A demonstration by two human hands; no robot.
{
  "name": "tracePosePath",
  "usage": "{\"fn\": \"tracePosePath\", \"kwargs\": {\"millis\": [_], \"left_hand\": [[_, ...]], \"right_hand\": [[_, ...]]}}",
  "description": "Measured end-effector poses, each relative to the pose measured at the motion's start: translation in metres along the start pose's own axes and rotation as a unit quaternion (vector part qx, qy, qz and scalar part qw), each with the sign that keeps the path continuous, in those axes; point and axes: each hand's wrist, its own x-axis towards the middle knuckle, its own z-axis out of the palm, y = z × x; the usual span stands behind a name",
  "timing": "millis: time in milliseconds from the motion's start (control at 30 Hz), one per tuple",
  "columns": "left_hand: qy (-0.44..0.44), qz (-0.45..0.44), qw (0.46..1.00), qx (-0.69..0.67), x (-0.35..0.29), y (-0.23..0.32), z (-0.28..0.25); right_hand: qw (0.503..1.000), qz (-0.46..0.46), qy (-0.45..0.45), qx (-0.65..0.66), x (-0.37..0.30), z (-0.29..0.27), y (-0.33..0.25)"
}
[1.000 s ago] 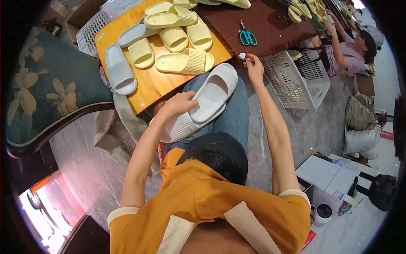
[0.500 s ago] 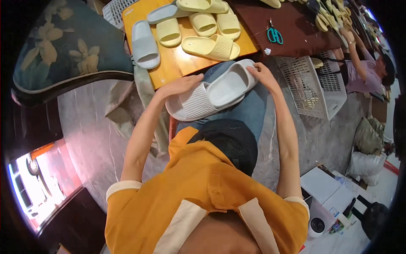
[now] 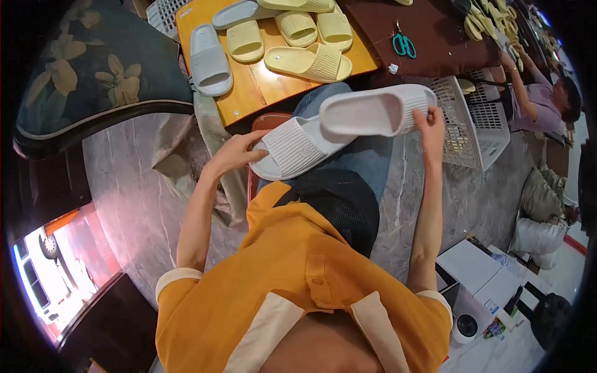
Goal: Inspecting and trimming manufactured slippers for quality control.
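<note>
Over my lap are two light grey slide slippers with ribbed straps. My left hand [image 3: 235,154] grips the lower slipper [image 3: 293,149] at its toe end, fingers curled at the strap's edge. That slipper rests across my thigh, its heel partly hidden beneath the other one. With my right hand [image 3: 430,129] I pinch the upper slipper [image 3: 364,113] by its ribbed strap at the right end. Its footbed faces up, and its heel end overlaps the lower slipper.
Ahead stands an orange-yellow wooden table [image 3: 249,93] bearing several yellow slippers [image 3: 311,64] and grey slippers [image 3: 211,62]. Teal-handled scissors [image 3: 403,46] lie on a dark red surface [image 3: 429,31]. White plastic crates [image 3: 463,124] stand at right, near another person [image 3: 547,102].
My right hand has moved right and lifted the upper slipper, sliding it out of the lower slipper's opening. My left hand has shifted back to the lower slipper's toe.
</note>
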Motion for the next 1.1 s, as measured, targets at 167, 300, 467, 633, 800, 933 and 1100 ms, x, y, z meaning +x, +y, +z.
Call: {"fn": "tracePosePath", "kwargs": {"millis": [167, 300, 467, 633, 800, 933, 1100], "left_hand": [[0.051, 0.031, 0.996, 0.061, 0.011, -0.002, 0.013], [0.125, 0.093, 0.988, -0.02, 0.002, -0.032, 0.03], [0.117, -0.018, 0.991, -0.067, -0.031, -0.044, 0.014], [0.18, -0.044, 0.976, -0.11, -0.032, -0.041, 0.011], [0.166, 0.102, 0.964, -0.182, -0.007, -0.012, 0.063], [0.165, 0.063, 0.97, -0.165, -0.001, -0.004, 0.066], [0.17, 0.065, 0.939, -0.291, 0.006, -0.015, 0.075]], "right_hand": [[0.986, 0.028, -0.123, -0.112, -0.009, 0.065, 0.015], [0.982, 0.071, -0.15, -0.093, -0.006, 0.09, 0.005], [0.98, 0.092, -0.166, -0.059, -0.011, 0.072, 0.035], [0.983, 0.101, -0.156, 0.001, -0.016, 0.075, 0.048], [0.985, 0.066, -0.155, -0.021, -0.026, 0.084, 0.037], [0.98, -0.014, -0.186, -0.073, -0.032, 0.104, 0.027], [0.975, -0.007, -0.204, -0.085, -0.038, 0.111, 0.018]]}}
